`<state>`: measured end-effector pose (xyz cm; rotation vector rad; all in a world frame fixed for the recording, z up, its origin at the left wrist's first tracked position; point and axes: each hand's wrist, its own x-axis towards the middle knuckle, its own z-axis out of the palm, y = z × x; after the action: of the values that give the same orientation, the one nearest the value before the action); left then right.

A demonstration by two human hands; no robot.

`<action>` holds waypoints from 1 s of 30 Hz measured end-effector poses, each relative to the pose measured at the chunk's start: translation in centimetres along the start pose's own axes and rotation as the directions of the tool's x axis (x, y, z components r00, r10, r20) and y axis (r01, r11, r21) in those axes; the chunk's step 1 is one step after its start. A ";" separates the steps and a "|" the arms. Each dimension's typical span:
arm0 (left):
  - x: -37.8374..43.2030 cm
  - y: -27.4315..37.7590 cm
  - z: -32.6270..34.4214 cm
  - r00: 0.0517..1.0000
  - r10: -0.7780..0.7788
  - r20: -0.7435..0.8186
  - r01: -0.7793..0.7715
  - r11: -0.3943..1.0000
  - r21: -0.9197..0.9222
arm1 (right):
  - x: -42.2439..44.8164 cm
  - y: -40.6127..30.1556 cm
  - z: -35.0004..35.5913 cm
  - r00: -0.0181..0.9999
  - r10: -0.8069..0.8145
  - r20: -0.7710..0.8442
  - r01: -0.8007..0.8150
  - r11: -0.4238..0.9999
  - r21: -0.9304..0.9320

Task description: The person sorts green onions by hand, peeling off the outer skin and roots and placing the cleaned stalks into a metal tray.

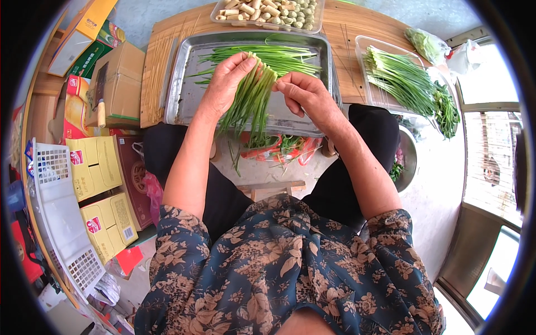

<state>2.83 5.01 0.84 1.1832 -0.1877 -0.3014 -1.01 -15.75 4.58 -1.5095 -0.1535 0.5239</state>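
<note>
My left hand [228, 79] grips a bunch of green chives [253, 94] by their pale ends, with the leaves hanging down over the near rim of a metal tray [184, 83]. At the right side of that bunch, the thumb and fingertips of my right hand [303, 94] are pinched together; they seem to hold the end of a thin skewer, mostly hidden by the chives. More chives [268, 54] lie across the tray behind my hands.
Thin bamboo skewers [157, 79] lie left of the tray on the wooden table [345, 25]. A clear container [268, 25] of rolled and round pieces stands behind. At right, another plastic container [362, 71] holds chives. Below are a red plastic bag [274, 155] with greens and a metal bowl [410, 157].
</note>
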 end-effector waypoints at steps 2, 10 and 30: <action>0.1 -0.2 -0.2 1.000 0.030 -0.008 -0.029 0.999 0.018 | 0.0 0.1 -0.1 1.000 0.001 0.004 -0.001 1.000 -0.004; 0.3 0.0 -1.2 0.977 0.070 -0.200 -0.072 0.997 0.000 | -0.1 0.0 -0.2 1.000 0.016 0.024 -0.016 1.000 -0.009; 0.6 -0.5 -0.7 0.997 -0.017 -0.071 0.021 0.998 0.052 | 0.1 1.2 -0.7 0.999 -0.039 0.036 0.039 0.999 -0.024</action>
<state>3.50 5.27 0.12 1.2460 -0.1237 -0.2728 -0.93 -16.35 3.37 -1.5187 -0.2177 0.5197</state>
